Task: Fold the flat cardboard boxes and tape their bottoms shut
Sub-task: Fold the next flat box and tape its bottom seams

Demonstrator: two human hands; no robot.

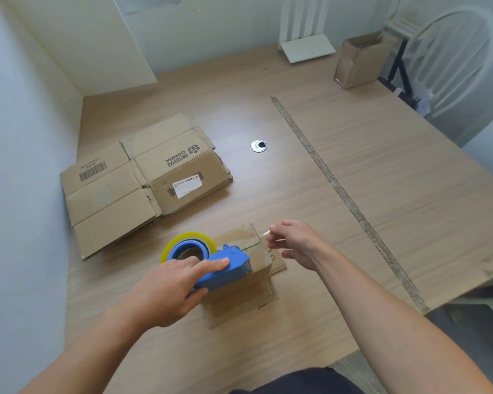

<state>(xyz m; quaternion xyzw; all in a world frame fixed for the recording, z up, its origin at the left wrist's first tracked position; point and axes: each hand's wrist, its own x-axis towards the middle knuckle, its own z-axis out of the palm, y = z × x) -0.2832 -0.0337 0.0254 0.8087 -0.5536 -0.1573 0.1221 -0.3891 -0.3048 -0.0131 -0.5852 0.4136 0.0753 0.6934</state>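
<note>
- The dispenser (225, 267) and left hand (165, 291) hide most of the box (241, 237) top.
- The tape end (265, 234) pinched by the right hand (299, 243) is too small to make out.
- The label (188, 185) on the flat boxes (111, 194) is unreadable.
- The right edge cuts off the chair (453, 66).

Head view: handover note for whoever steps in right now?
Left hand grips the blue tape dispenser, resting on the small cardboard box.
Right hand pinches the tape end just past the box's far edge.
Flat boxes are stacked at the table's left; one open box stands far right.
Done: this box folded, upper flaps closed. Left: tape its seam, then the flat stack.
</note>
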